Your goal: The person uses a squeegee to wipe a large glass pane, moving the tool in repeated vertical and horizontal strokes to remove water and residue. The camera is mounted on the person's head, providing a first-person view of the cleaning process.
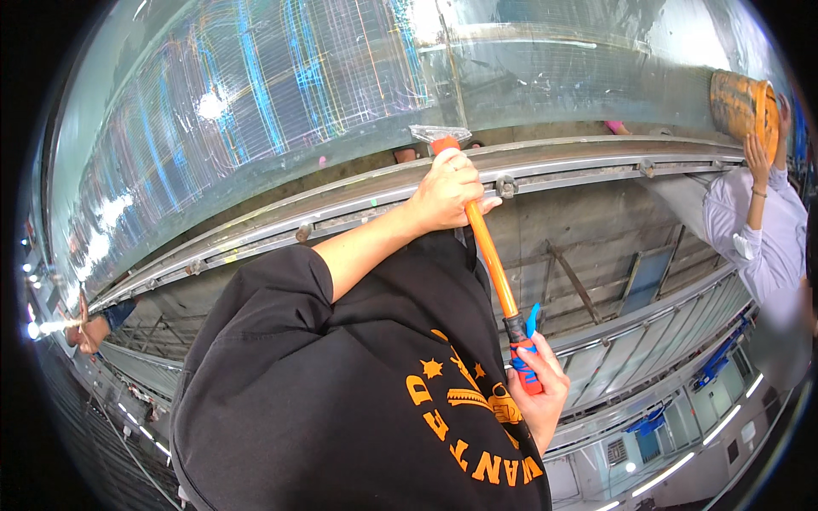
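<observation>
Both my hands are closed on a long-handled scraper with an orange shaft [490,255]. My left hand [450,194] wraps the shaft high up, just below the red collar of the head. The wide, flat, clear-looking blade [440,133] meets or hovers at the near edge of a glossy, wet-looking sheet [341,77]; contact I cannot tell. Lower down, my right hand [544,387] grips the red handle end, which has blue wrapping and a loose blue tail. Blue and coloured streaks cover the left part of the sheet.
A metal rail [562,175] with several knobs runs along the sheet's near side. At the right, another person in a light shirt [750,221] holds a stained orange bucket [745,115] over the sheet. Another person's hand [89,335] shows at the far left.
</observation>
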A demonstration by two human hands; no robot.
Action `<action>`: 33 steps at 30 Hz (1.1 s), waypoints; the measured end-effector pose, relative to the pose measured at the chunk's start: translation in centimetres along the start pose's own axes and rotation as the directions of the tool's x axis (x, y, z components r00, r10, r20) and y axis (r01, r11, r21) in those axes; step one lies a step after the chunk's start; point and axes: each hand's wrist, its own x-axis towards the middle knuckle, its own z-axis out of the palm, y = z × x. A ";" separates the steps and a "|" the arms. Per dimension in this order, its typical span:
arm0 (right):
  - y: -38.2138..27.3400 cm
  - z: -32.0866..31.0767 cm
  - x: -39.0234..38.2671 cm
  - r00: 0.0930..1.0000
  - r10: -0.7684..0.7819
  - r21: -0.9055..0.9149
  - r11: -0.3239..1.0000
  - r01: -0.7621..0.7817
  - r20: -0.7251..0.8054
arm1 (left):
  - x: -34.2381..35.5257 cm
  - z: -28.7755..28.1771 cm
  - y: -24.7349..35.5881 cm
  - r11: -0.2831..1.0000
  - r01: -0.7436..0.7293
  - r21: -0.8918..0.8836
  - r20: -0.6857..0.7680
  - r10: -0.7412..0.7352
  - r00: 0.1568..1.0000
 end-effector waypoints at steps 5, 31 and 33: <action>0.0 0.2 0.4 0.998 -0.057 -0.046 0.997 0.055 -0.023 | 0.2 0.0 -0.2 0.999 -0.019 0.032 0.018 0.018 1.000; 1.0 0.8 2.1 0.997 0.067 0.013 0.998 -0.067 -0.049 | 1.6 -0.8 -1.7 0.991 -0.014 0.134 0.022 0.011 1.000; 1.5 0.6 1.0 0.998 0.040 0.018 0.999 -0.039 -0.053 | 0.5 -0.2 -0.7 0.991 -0.030 0.129 0.027 0.026 0.999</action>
